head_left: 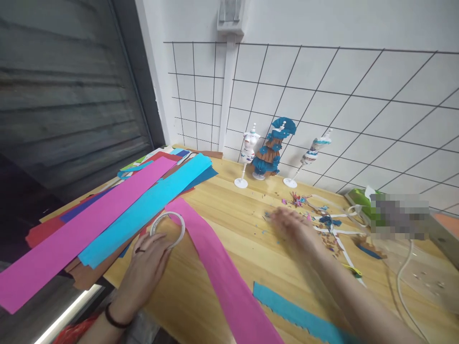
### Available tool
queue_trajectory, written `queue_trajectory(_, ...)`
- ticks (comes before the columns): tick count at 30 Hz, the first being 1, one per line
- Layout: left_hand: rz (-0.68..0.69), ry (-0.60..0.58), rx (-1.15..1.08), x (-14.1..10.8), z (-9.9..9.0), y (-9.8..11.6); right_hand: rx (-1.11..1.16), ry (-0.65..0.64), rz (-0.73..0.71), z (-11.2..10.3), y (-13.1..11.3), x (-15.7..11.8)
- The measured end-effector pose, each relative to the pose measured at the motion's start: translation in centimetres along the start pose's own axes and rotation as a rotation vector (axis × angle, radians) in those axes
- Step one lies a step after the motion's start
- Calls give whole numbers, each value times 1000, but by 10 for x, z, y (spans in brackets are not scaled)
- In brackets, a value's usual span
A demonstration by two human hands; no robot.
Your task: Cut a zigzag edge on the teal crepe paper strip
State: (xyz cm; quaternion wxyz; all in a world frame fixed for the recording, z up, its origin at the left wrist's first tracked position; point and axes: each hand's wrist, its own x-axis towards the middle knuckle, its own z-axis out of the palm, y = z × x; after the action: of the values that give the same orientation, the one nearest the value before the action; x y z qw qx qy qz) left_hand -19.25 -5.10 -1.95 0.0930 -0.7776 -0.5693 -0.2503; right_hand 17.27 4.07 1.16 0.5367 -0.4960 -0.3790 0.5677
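Note:
My left hand has its fingers closed on a roll of white tape, tilted up over the table at the left. Beside the roll a long pink paper strip runs down the tabletop to the front edge of view. My right hand is slightly blurred, fingers stretched out low over the wood, with no object visible in it. Small paper scraps lie just beyond and to the right of its fingers. Below my right forearm rests a teal paper strip with one jagged edge.
Stacked coloured paper strips cover the table's left side. At the back stand two white mini dress forms and a third in a blue and brown paper dress. Yellow-handled scissors, a tissue pack and a white cable lie right.

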Motion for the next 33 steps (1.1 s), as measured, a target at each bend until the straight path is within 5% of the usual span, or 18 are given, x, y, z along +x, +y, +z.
queue_trajectory(4, -9, 10, -21, 0, 1, -1, -38, -143, 91, 27, 19, -13)
queue_trajectory(9, -7, 20, -21, -1, 3, -2, -11, 164, -170, 3, 3, 23)
queue_trajectory(11, -16, 9, -18, -2, 3, -2, -52, 188, -203, -7, -6, 25)
queue_trajectory(17, -17, -23, -12, -3, 3, -3, -376, -123, -14, 5, -7, -47)
queue_trajectory(21, -5, -9, -10, -3, 4, -4, -1028, -437, -140, 1, -4, -96)
queue_trajectory(28, 12, -21, 27, -1, 3, 1, -1415, -373, -241, -56, 7, -130)
queue_trajectory(33, 19, -26, 26, 0, 2, 2, -1326, -444, -172, -50, 3, -138)
